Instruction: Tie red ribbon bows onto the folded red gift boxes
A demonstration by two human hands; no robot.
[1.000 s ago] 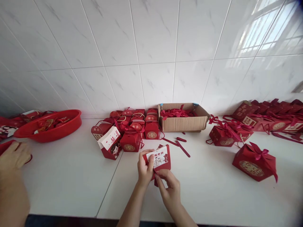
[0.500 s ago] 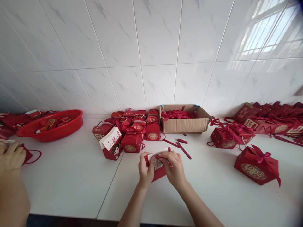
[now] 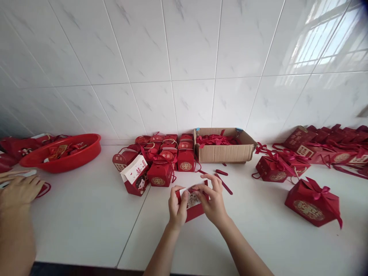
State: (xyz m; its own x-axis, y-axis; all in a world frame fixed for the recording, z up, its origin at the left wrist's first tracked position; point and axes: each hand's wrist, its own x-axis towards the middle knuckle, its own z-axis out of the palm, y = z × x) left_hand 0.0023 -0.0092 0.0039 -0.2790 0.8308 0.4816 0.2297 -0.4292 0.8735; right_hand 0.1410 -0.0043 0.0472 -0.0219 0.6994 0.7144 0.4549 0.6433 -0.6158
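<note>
A small red gift box (image 3: pixel 195 215) with a white upper flap and a pale printed picture is held above the table, in front of me. My left hand (image 3: pixel 177 207) grips its left side, the thumb on the face and the fingers behind. My right hand (image 3: pixel 212 197) pinches at the top edge with thumb and index finger, its other fingers raised. What lies between those fingertips is too small to make out. Two dark red strips (image 3: pixel 223 184) lie on the table just beyond the right hand.
Behind stand several red gift boxes (image 3: pixel 161 176) and a cardboard box (image 3: pixel 225 155) of red ribbons. Boxes with bows (image 3: pixel 312 207) are at right. A red basin (image 3: pixel 69 163) holds small packets at left, where another person's hand (image 3: pixel 21 191) works on a red item.
My right hand's outer fingers have lifted and spread away from the gift box; my left hand keeps its hold. At left, the other person's hand has shifted over its item.
</note>
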